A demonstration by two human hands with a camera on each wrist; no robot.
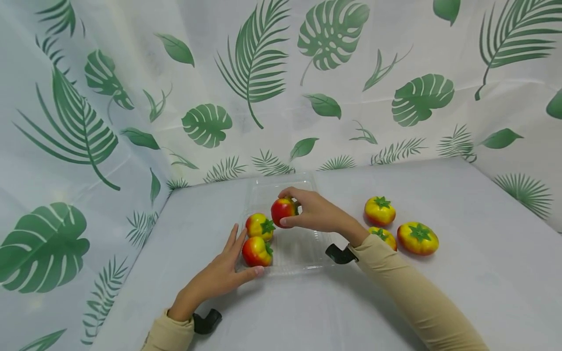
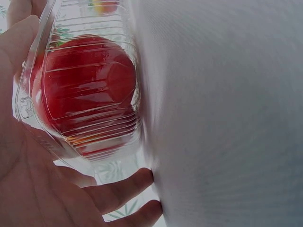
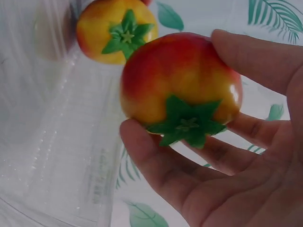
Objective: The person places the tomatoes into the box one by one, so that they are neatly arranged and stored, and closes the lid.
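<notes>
My right hand (image 1: pixel 317 210) grips a red and yellow tomato (image 1: pixel 283 212) with a green leafy top, holding it over the clear plastic container (image 1: pixel 298 269). In the right wrist view, thumb and fingers close round this tomato (image 3: pixel 180 85) from its sides. Two more tomatoes, one behind (image 1: pixel 256 226) and one in front (image 1: pixel 253 251), lie along the container's left side. My left hand (image 1: pixel 221 270) rests against the container's near left corner, fingers extended along the side and thumb at the front edge. Red shows through the ribbed container wall (image 2: pixel 90 85) in the left wrist view.
To the right of the container, three tomatoes lie on the white table: a far one (image 1: pixel 379 211), a right one (image 1: pixel 418 238) and one (image 1: pixel 383 236) partly hidden by my right sleeve (image 1: pixel 408 287). A leaf-printed curtain (image 1: pixel 272 87) hangs behind and at both sides.
</notes>
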